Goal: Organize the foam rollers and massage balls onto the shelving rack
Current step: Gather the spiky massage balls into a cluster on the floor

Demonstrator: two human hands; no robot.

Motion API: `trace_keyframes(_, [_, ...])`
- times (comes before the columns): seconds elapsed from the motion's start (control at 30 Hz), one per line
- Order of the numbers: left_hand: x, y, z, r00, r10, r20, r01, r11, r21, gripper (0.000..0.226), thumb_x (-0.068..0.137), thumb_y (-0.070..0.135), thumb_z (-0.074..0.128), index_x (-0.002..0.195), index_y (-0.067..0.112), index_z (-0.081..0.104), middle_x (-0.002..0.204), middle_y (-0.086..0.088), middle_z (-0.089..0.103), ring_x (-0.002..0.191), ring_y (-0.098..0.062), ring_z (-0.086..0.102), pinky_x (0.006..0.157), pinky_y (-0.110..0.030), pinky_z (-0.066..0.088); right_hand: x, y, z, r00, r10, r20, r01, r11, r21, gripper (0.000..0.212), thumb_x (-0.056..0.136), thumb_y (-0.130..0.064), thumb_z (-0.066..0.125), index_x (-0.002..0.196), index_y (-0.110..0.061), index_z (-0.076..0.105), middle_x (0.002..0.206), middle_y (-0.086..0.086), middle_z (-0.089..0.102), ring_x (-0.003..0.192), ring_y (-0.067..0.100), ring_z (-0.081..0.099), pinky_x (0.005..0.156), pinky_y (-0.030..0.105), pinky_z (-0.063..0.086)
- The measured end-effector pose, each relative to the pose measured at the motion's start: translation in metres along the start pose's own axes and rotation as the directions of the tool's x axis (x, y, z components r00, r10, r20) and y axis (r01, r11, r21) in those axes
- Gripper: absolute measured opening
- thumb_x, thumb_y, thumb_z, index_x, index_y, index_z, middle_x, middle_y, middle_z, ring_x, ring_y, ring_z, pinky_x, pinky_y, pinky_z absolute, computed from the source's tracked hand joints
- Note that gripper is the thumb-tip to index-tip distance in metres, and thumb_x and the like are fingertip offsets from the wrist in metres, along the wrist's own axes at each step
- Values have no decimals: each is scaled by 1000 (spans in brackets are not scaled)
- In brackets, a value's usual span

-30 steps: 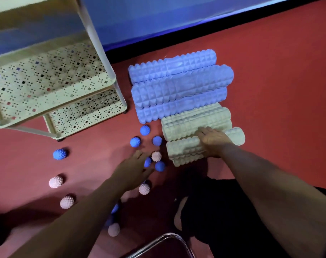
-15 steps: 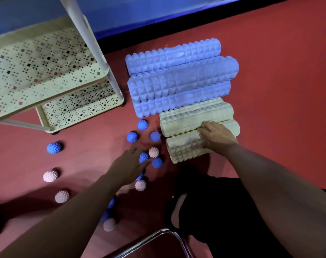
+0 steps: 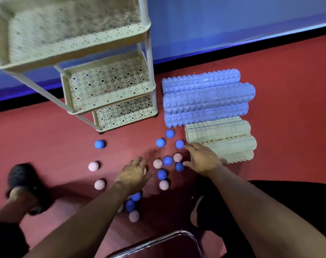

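Observation:
A cream three-tier shelving rack [image 3: 110, 104] stands at upper left with nothing on its shelves. To its right, three blue foam rollers [image 3: 208, 97] and three cream foam rollers [image 3: 218, 131] lie side by side on the red floor. Several spiky blue massage balls [image 3: 160, 142] and pink massage balls [image 3: 93, 166] are scattered below the rack. My left hand [image 3: 133, 174] is cupped over a pink ball [image 3: 145, 171], of which only a sliver shows. My right hand [image 3: 203, 159] is spread open, with fingertips at two blue balls [image 3: 179, 144].
A foot in a black shoe [image 3: 22, 181] rests on the floor at the left. A chrome chair frame [image 3: 158, 241] curves along the bottom edge. My dark-clothed knee [image 3: 270, 202] is at lower right. A blue wall with a black baseboard [image 3: 233, 51] runs behind.
My right hand has left the cream roller and moved left to the balls. My left hand has closed down over a pink ball. The view has shifted to show more of the rack.

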State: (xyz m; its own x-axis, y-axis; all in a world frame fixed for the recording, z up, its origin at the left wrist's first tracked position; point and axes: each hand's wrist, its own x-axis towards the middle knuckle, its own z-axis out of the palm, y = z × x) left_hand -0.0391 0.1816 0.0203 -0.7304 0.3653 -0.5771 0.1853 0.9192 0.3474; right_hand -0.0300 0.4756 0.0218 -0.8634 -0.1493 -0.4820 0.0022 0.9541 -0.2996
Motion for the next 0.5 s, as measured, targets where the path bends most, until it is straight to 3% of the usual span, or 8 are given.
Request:
trace_keyframes(0.17, [-69, -28, -25, 995, -36, -89, 36, 999, 1, 62, 98, 55, 40, 149, 22, 35, 145, 1, 37, 130, -26, 44, 110, -43, 38, -28, -83, -5, 998, -64, -14, 64, 998, -14, 71, 91, -53, 59, 153, -28, 34, 153, -7, 39, 139, 21, 40, 114, 35, 33])
trace_keyframes(0.33, [-137, -46, -29, 983, -117, -144, 105, 991, -88, 74, 88, 69, 33, 147, 26, 36, 143, 3, 37, 127, -26, 49, 106, -44, 42, -64, -150, -12, 985, -165, -43, 163, 985, -60, 71, 93, -54, 57, 154, -30, 31, 156, -9, 35, 137, 20, 40, 114, 35, 31])
trace_keyframes(0.5, [-191, -45, -20, 963, -123, -240, 101, 990, -102, 70, 91, 64, 38, 148, 22, 37, 143, 0, 38, 132, -24, 44, 108, -41, 39, -98, -202, -19, 970, -236, -64, 230, 969, -87, 73, 95, -54, 53, 157, -29, 25, 159, -8, 30, 143, 18, 33, 117, 36, 28])
